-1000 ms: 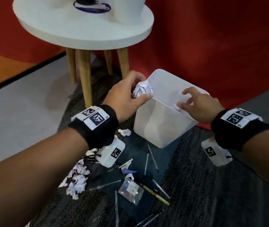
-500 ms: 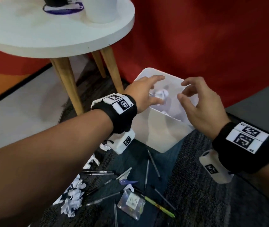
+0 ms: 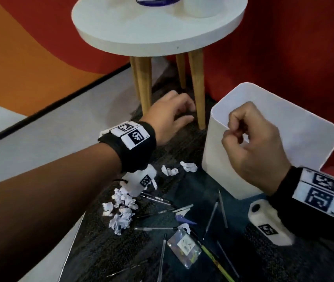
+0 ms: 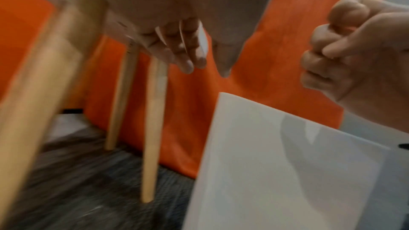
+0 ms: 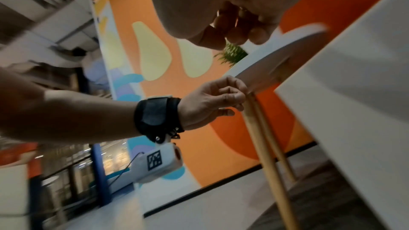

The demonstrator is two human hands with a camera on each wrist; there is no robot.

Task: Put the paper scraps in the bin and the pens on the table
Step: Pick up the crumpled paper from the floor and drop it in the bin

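The white bin (image 3: 217,157) stands on the dark carpet right of the round white table (image 3: 158,33). My left hand (image 3: 184,112) hovers low beside a wooden table leg (image 3: 197,88), left of the bin, fingers relaxed and empty; the left wrist view shows its fingers (image 4: 188,62) hanging loose. My right hand (image 3: 237,131) is curled into a fist over the bin's near rim, with nothing seen in it. Crumpled paper scraps (image 3: 121,212) lie in a heap under my left forearm, and two more scraps (image 3: 188,166) sit by the bin. Several pens (image 3: 222,208) are scattered on the carpet.
A small clear plastic packet (image 3: 184,244) and a green-yellow pen (image 3: 217,259) lie near the front. A white cup (image 3: 202,7) and a blue-rimmed item stand on the table. A red wall is behind the bin, and pale floor lies to the left.
My left hand let a crumpled paper ball drop into the bin, then drew back left toward the table leg, empty. My right hand's spread fingers curled into a fist.
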